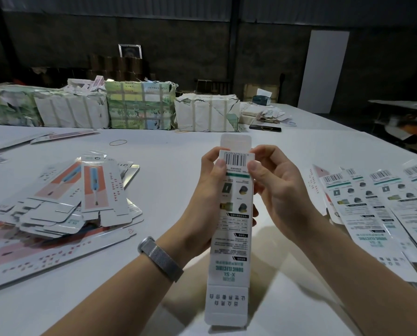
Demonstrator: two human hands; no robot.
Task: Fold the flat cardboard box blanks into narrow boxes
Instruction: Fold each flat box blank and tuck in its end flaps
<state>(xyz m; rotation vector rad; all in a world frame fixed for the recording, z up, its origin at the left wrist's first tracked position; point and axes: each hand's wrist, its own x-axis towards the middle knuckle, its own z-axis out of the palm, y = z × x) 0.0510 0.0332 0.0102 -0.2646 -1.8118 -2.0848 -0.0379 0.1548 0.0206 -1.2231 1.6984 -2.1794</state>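
Bare forearms; silver mesh watch band (pixel 161 258) on the left wrist.

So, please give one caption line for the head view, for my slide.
Both hands, left hand and right hand, hold a narrow box above the table.

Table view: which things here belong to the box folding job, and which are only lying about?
Belong to the job:
- box, held in the grip of the left hand and right hand
- flat blanks, at the right
- pile of boxes, at the left

Lying about:
- rubber band
- wrapped bundles
- tissue box
- phone
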